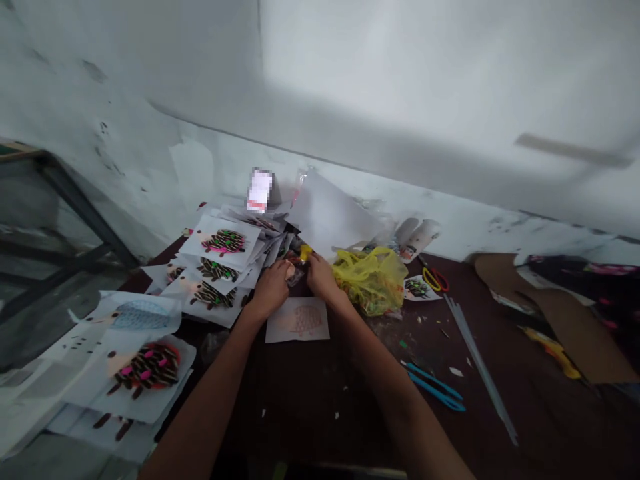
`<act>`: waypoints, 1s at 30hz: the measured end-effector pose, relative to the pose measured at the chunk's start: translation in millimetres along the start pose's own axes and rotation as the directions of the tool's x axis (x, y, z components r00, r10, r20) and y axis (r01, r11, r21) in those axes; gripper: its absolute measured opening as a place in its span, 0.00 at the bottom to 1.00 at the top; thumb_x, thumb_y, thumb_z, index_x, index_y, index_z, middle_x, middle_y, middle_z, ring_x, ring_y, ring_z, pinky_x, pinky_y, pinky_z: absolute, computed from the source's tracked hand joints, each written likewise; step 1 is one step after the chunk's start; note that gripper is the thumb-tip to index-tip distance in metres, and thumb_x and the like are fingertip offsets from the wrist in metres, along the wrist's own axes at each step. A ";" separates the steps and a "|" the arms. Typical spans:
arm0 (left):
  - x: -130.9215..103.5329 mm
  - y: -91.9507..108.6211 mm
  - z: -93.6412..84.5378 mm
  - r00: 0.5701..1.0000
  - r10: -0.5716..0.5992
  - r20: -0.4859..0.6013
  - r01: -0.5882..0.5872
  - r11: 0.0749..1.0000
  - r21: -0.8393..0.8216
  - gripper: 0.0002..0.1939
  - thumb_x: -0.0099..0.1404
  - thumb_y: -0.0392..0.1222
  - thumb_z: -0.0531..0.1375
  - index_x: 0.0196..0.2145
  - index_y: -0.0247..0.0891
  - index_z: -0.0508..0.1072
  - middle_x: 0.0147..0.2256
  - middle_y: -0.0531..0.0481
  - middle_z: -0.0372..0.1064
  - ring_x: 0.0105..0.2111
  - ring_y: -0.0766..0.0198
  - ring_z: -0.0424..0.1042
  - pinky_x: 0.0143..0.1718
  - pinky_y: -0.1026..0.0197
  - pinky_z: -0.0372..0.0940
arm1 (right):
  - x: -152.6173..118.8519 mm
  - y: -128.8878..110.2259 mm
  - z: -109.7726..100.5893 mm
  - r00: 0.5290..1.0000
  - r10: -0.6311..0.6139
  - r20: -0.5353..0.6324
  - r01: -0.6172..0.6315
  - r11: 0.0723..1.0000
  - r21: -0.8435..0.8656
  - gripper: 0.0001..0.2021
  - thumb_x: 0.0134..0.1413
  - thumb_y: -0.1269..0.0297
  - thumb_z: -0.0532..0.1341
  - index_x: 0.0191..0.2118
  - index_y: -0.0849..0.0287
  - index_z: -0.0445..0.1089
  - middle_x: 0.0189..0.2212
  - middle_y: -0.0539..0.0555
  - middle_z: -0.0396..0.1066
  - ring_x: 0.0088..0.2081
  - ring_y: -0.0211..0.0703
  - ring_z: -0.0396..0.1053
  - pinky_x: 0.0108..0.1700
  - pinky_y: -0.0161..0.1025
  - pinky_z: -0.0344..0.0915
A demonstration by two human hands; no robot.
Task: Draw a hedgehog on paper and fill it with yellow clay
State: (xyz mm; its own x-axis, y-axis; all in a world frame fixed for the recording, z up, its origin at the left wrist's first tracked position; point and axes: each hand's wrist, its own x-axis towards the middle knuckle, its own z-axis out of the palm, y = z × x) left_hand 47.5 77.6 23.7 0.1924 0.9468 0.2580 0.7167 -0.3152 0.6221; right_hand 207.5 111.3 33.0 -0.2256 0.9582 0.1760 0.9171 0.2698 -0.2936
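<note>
My left hand (271, 288) reaches in over the dark table with curled fingers. At its fingertips are a small peach-coloured lump (290, 269) and crinkled clear plastic (296, 277). My right hand (320, 275) is just across from it, fingers bent beside a small yellow object (305, 253); what lies in its grip is too blurred to make out. Between my wrists lies a white sheet with a reddish hedgehog drawing (304, 320). A yellow plastic bag (373, 280) stands close to the right of my right hand.
Stacked hedgehog pictures (220, 243) and more sheets (145, 367) lie on the left. Behind are a phone (260, 190) and white paper (330, 210). Rightward are red-and-yellow-handled scissors (434, 279), a blue-handled tool (435, 387), grey strips (483, 370), a yellow cutter (553, 350) and cardboard (575, 327).
</note>
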 end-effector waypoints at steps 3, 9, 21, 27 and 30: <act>4.5 -6.2 3.4 0.998 0.000 -0.068 -0.005 0.997 -0.074 0.28 0.59 0.25 0.50 0.55 0.35 0.71 0.56 0.39 0.72 0.59 0.51 0.68 0.64 0.46 0.60 | 11.0 17.6 -4.7 0.994 0.096 -0.053 -0.097 0.995 -0.028 0.26 0.57 0.79 0.49 0.61 0.70 0.63 0.58 0.71 0.66 0.56 0.52 0.66 0.58 0.46 0.63; 3.7 -19.8 8.6 0.994 -0.047 -0.099 0.022 0.970 -0.241 0.24 0.62 0.27 0.50 0.53 0.36 0.74 0.55 0.40 0.73 0.56 0.52 0.71 0.63 0.46 0.62 | 27.6 32.9 -14.6 0.985 0.167 -0.051 -0.171 0.981 -0.091 0.21 0.59 0.76 0.52 0.58 0.68 0.65 0.54 0.68 0.69 0.54 0.51 0.66 0.56 0.45 0.62; 7.0 -28.2 13.2 0.990 -0.127 -0.067 0.079 0.870 -0.487 0.23 0.60 0.28 0.53 0.51 0.34 0.76 0.50 0.37 0.75 0.51 0.48 0.75 0.60 0.42 0.64 | 56.5 -13.4 -17.7 0.991 0.106 0.079 -0.080 0.955 -0.284 0.19 0.67 0.57 0.54 0.54 0.65 0.71 0.52 0.67 0.71 0.55 0.56 0.65 0.55 0.47 0.60; 8.0 -31.1 15.8 0.993 -0.081 -0.090 0.039 0.918 -0.395 0.23 0.59 0.27 0.52 0.50 0.33 0.76 0.51 0.36 0.74 0.53 0.48 0.73 0.60 0.42 0.64 | 63.7 -15.2 -20.0 0.979 0.076 0.191 -0.017 0.956 -0.293 0.23 0.61 0.56 0.62 0.61 0.51 0.67 0.56 0.59 0.70 0.56 0.55 0.67 0.54 0.45 0.63; 7.5 -30.1 15.3 0.994 -0.012 -0.106 -0.023 0.947 -0.321 0.24 0.58 0.27 0.52 0.49 0.34 0.76 0.51 0.38 0.74 0.53 0.49 0.72 0.60 0.42 0.64 | 57.3 -10.1 -25.6 0.973 0.076 0.219 -0.008 0.955 -0.297 0.21 0.59 0.60 0.64 0.57 0.53 0.71 0.54 0.61 0.71 0.55 0.55 0.68 0.53 0.44 0.64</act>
State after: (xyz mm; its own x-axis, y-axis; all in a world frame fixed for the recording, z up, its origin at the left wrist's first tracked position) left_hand 37.6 95.1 -4.4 0.1120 0.9383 0.3271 0.4595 -0.3407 0.8202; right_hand 193.8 161.0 70.1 -0.2216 0.9734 -0.0574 0.9751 0.2219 -0.0026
